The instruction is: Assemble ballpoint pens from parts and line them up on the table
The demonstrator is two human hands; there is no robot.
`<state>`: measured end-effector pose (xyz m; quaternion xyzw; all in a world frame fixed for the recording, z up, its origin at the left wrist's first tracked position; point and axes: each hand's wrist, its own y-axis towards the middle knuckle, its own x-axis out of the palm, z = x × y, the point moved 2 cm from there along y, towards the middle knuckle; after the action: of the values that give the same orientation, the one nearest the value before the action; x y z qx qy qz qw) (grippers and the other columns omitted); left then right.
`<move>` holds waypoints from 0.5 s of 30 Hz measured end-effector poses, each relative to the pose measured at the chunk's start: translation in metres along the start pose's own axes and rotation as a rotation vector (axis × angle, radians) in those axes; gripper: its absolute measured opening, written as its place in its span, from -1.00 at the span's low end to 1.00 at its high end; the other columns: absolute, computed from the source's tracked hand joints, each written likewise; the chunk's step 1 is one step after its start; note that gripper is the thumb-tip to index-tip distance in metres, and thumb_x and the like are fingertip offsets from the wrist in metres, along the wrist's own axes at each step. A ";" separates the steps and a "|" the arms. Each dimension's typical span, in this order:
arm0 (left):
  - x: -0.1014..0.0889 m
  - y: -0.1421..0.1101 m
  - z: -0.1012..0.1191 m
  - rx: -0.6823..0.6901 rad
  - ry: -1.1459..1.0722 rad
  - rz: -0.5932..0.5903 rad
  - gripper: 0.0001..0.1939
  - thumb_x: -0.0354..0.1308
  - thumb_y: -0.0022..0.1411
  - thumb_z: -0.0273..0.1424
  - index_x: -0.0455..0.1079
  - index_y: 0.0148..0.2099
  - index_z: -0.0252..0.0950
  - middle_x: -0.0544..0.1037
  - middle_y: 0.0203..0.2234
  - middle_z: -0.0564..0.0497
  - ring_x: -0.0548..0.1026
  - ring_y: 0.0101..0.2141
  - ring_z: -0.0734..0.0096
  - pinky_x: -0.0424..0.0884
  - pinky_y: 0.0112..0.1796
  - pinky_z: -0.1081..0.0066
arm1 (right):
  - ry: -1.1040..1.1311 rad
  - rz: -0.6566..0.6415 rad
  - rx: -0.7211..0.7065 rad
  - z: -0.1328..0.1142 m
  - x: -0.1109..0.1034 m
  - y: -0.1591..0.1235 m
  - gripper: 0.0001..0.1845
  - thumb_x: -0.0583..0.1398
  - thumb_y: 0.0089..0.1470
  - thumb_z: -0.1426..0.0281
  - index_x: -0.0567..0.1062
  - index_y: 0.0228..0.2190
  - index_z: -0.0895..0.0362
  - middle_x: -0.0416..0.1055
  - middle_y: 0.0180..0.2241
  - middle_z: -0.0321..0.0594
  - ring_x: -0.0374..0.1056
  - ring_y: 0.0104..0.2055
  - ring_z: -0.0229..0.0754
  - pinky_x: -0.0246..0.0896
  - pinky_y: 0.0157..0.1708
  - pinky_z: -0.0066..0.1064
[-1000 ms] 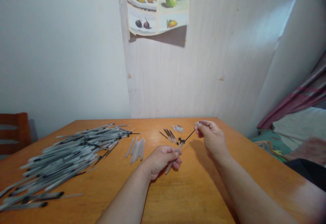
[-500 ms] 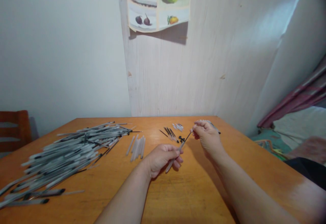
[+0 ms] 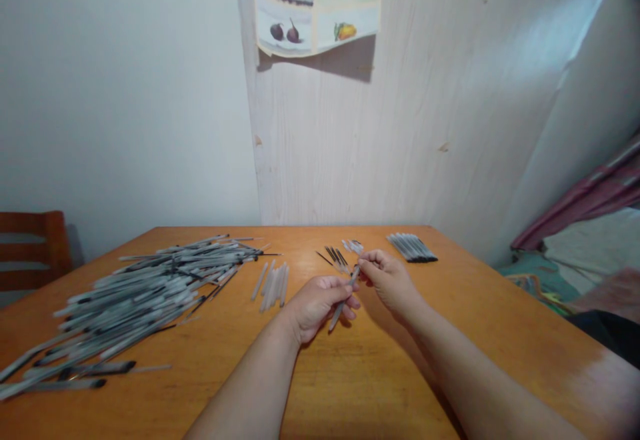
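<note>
My left hand point(image 3: 320, 307) is closed around a translucent pen barrel point(image 3: 336, 317), whose lower end sticks out below the fingers. At the barrel's upper end my right hand point(image 3: 387, 279) pinches the end of a pen refill, which is mostly inside the barrel; the fingertips hide its end. Just beyond the hands lie several dark-tipped refills point(image 3: 336, 257) and small whitish pieces point(image 3: 353, 247). Small black pieces near there are mostly covered by the right fingers. Left of my left hand is a group of loose translucent barrels point(image 3: 274, 287).
A big heap of pens and pen parts point(image 3: 150, 293) covers the left of the wooden table point(image 3: 350, 387). A neat row of pens point(image 3: 411, 248) lies at the back right. A chair point(image 3: 35, 243) stands at left; a fruit picture point(image 3: 316, 10) hangs on the wall.
My right hand has moved left and toward my left hand, and the dark refill has slid into the barrel. The row of pens is uncovered; the view has shifted slightly.
</note>
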<state>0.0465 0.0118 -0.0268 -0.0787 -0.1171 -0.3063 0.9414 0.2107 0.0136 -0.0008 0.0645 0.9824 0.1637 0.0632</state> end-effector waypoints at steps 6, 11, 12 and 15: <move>0.002 -0.001 0.001 -0.006 -0.005 0.017 -0.60 0.31 0.05 -0.22 0.44 -0.15 -0.40 0.53 -0.43 -0.07 0.46 -0.52 0.46 0.36 -0.42 0.40 | -0.063 -0.047 -0.032 0.001 -0.001 0.000 -0.67 0.19 0.08 0.15 0.45 -0.54 0.13 0.34 -0.60 -0.32 0.20 -0.53 -0.25 0.07 -0.49 -0.41; 0.003 -0.001 0.001 0.006 -0.002 0.053 -0.59 0.32 0.03 -0.21 0.43 -0.16 -0.40 0.53 -0.43 -0.07 0.46 -0.52 0.47 0.35 -0.42 0.42 | -0.122 -0.047 -0.072 0.001 -0.001 0.000 -0.63 0.17 0.09 0.11 0.48 -0.55 0.13 0.36 -0.59 -0.29 0.22 -0.50 -0.22 0.09 -0.46 -0.40; 0.003 0.000 0.000 0.007 -0.001 0.058 -0.59 0.33 0.03 -0.21 0.43 -0.16 -0.40 0.53 -0.43 -0.07 0.46 -0.52 0.47 0.35 -0.41 0.42 | -0.130 -0.045 -0.077 0.001 -0.001 0.001 -0.62 0.18 0.09 0.11 0.48 -0.56 0.13 0.36 -0.59 -0.29 0.22 -0.50 -0.22 0.09 -0.46 -0.40; 0.001 0.001 -0.002 -0.002 0.004 0.064 -0.57 0.33 0.02 -0.20 0.42 -0.15 -0.39 0.53 -0.42 -0.07 0.47 -0.52 0.46 0.37 -0.39 0.40 | -0.133 -0.048 -0.077 0.000 -0.001 0.001 -0.62 0.17 0.09 0.11 0.48 -0.56 0.13 0.36 -0.59 -0.29 0.22 -0.50 -0.22 0.10 -0.45 -0.40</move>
<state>0.0487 0.0118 -0.0286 -0.0828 -0.1121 -0.2761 0.9510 0.2120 0.0143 -0.0008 0.0493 0.9703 0.1949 0.1347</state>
